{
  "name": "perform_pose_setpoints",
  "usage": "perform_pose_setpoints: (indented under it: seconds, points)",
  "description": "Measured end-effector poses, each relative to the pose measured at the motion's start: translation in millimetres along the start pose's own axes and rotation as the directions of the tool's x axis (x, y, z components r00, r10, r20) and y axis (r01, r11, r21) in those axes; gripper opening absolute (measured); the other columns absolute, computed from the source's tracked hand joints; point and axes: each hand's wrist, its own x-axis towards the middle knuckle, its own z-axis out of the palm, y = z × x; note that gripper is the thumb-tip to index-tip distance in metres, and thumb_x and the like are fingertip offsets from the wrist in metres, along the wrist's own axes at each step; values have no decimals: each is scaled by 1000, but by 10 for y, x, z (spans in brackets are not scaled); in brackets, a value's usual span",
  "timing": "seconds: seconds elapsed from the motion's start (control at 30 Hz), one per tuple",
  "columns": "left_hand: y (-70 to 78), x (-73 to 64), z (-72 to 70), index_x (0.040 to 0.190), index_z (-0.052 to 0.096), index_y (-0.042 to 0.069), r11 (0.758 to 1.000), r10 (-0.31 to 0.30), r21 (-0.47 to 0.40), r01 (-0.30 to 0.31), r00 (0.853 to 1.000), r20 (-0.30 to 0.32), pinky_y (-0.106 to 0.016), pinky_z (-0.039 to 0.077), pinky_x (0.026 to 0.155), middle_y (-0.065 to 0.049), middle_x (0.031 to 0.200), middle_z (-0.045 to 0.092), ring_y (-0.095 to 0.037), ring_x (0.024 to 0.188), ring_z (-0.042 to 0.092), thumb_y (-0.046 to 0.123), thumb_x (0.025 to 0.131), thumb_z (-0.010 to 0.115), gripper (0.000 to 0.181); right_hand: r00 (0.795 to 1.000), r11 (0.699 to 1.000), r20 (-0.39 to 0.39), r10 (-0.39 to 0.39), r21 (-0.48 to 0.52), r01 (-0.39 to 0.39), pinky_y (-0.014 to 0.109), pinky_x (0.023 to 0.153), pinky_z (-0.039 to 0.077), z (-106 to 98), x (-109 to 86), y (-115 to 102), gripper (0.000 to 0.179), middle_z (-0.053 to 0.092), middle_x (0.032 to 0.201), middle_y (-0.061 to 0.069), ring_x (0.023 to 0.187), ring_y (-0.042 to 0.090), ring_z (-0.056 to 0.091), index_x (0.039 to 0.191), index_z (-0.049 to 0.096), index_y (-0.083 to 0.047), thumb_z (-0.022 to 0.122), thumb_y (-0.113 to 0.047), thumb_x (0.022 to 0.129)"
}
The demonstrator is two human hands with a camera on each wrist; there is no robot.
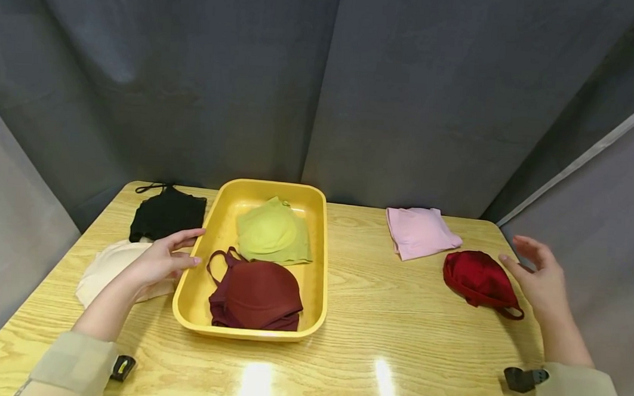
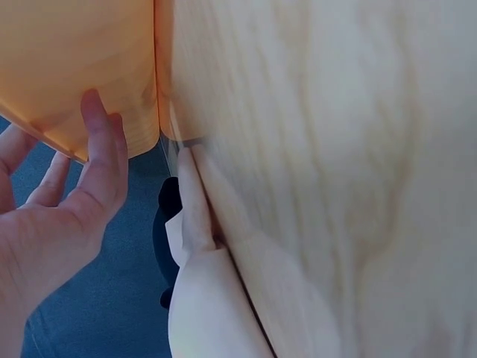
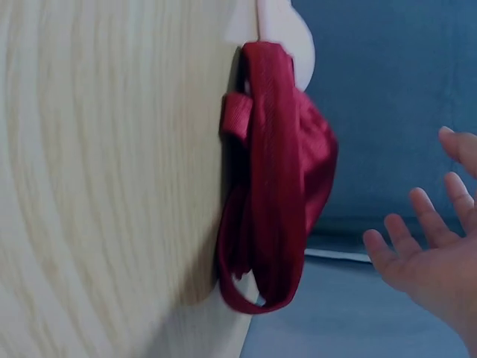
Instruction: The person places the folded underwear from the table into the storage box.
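- Sleeves [image 1: 581,394] lie nearest in the head view; the right hand [image 1: 546,285], empty and uncurled, is beside the red bra [image 1: 474,275]. Hasty contact could displace it.
- Left wrist: left hand [image 2: 59,227], fingers extended, is at the yellow tray [image 2: 82,52]; pushing could shift it.
- Right wrist: loose strap [image 3: 242,300] could snag.

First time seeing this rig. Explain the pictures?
No robot here: the left grip and right grip are a person's bare hands. The wide picture looks forward and down from a head camera; the other two come from wrist cameras. On the table sits a yellow tray with a lime garment and a maroon bra inside. Left of it: a black garment, a cream garment; right: a pink garment, a red garment. The left grip is at the tray's left rim; contact is hard to judge. The right grip is beside the red garment. Neither seems to hold anything.
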Motion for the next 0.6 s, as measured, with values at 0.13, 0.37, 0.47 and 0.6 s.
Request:
perform_pose_setpoints:
  seconds: [0.13, 0.37, 0.47, 0.6]
  points:
    - [2, 1, -2, 149, 28, 16, 1000, -5, 8, 5, 1000, -1, -38, 53, 83, -19, 142, 35, -35, 112, 55, 10, 91, 61, 67, 997, 995, 74, 25, -97, -18, 7, 84, 34, -12, 19, 82, 55, 47, 123, -18, 116, 0, 41, 141, 41, -26, 63, -29, 91]
    - [3, -3, -5, 148, 29, 16, 1000, 0, 31, 1, 1000, -10, -35, 53, 80, -19, 140, 37, -34, 110, 56, 12, 90, 62, 67, 982, 985, 182, 50, -174, -18, 14, 79, 34, 0, 70, 238, 63, 48, 128, 5, 118, 25, 42, 144, 36, -20, 64, -34, 89]
    - [11, -7, -3, 148, 29, 16, 1000, -2, 25, 3, 1000, -7, -35, 53, 80, -19, 141, 37, -34, 110, 56, 12, 90, 62, 67, 974, 983, 221, 60, -180, -19, 7, 73, 34, 3, 102, 327, 66, 43, 134, 21, 119, 40, 39, 146, 33, -14, 63, -33, 90]
    - [19, -17, -10, 149, 28, 14, 1000, 5, 25, -4, 1000, -3, -34, 53, 79, -20, 141, 36, -34, 109, 57, 12, 90, 62, 68, 956, 980, 279, 93, -196, -38, 4, 67, 35, 5, 148, 427, 72, 36, 138, 33, 121, 50, 38, 148, 25, -6, 60, -35, 92]
